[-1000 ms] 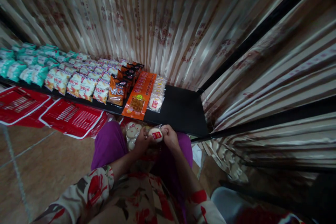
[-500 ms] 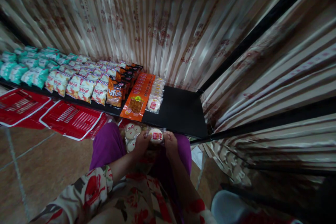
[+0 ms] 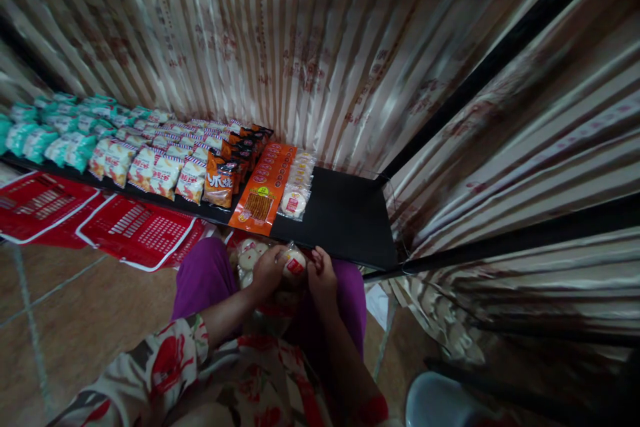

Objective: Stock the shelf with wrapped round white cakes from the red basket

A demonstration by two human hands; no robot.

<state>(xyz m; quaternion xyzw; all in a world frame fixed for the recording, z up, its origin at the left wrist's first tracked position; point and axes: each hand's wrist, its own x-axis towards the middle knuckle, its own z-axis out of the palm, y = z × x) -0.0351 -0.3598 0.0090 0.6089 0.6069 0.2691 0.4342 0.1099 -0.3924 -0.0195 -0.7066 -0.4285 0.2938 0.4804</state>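
Note:
Between my knees, my left hand (image 3: 269, 272) is closed on a clear-wrapped round white rice cracker packet (image 3: 293, 264) with a red label. My right hand (image 3: 323, 279) has its fingers curled at the packet's right edge. Beneath my hands, more wrapped rice crackers (image 3: 250, 253) lie in a bag, partly hidden by my left hand. On the black shelf (image 3: 345, 213) ahead, a row of the same cracker packets (image 3: 294, 201) lies beside a long orange snack packet (image 3: 259, 203).
Orange-black snack bags (image 3: 219, 180), white bags (image 3: 155, 170) and teal bags (image 3: 80, 150) fill the shelf's left side. Red baskets (image 3: 145, 230) sit below it. A striped curtain (image 3: 225, 33) hangs behind, with black frame bars (image 3: 500, 60) at right. A pale stool (image 3: 435, 400) stands lower right.
The packet has tilted and shifted slightly left, and my left hand now covers more of its left side. My right hand's fingers have lifted and rearranged at its edge.

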